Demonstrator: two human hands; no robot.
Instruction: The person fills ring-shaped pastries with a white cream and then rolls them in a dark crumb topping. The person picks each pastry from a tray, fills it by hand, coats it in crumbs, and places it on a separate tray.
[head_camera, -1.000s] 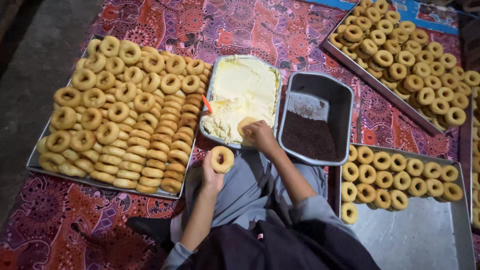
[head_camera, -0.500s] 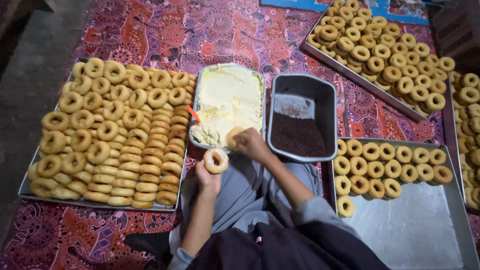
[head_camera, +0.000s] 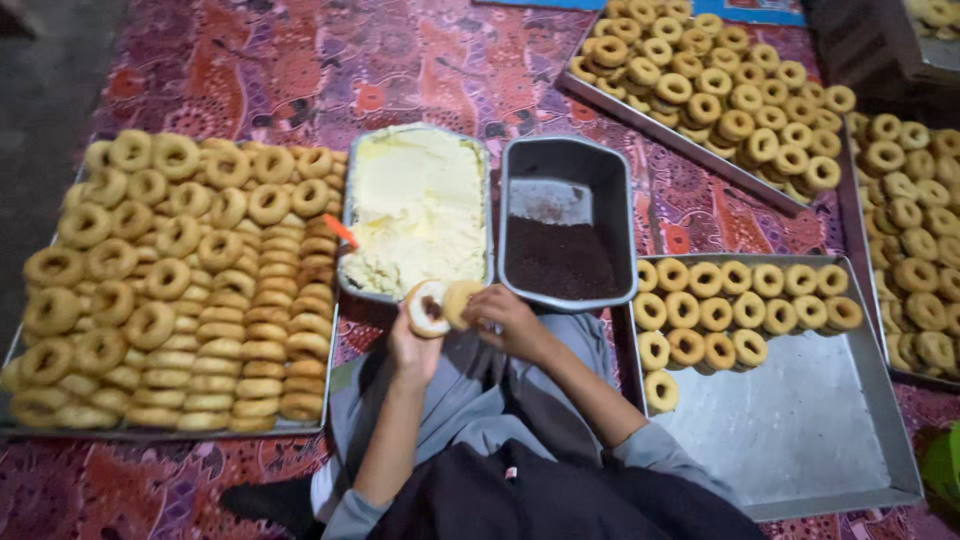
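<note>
On a patterned red and purple floor cloth (head_camera: 300, 70), seen from above, a seated person in grey and dark clothing works over the lap, both forearms reaching forward from the near edge; the left hand (head_camera: 412, 345) is closed round the lower side of a split doughnut half (head_camera: 427, 308) whose pale cut face is turned up, fingers curled beneath it, while the right hand (head_camera: 508, 318) pinches the other half (head_camera: 461, 302) between thumb and fingertips, holding it just beside the first so that the two pieces touch. Both halves sit just short of the near rim of a rectangular metal tin of pale yellow cream (head_camera: 418, 205), in which an orange-handled tool (head_camera: 340, 231) lies at the left edge. Touching that tin on its right stands a dark metal tin (head_camera: 566, 165) partly filled with dark brown sprinkles (head_camera: 560, 258) heaped toward its near end. At the person's left, a large metal tray (head_camera: 150, 432) is packed with plain ring doughnuts (head_camera: 170, 280), some flat, others stacked on edge in rows along its right side. At the person's right, a second metal tray (head_camera: 800, 440) carries rings only along its far and left edges, the rest bare steel. Farther off, at the far right corner of the cloth, two more trays of doughnuts (head_camera: 730, 90) lie side by side, heaped full
</note>
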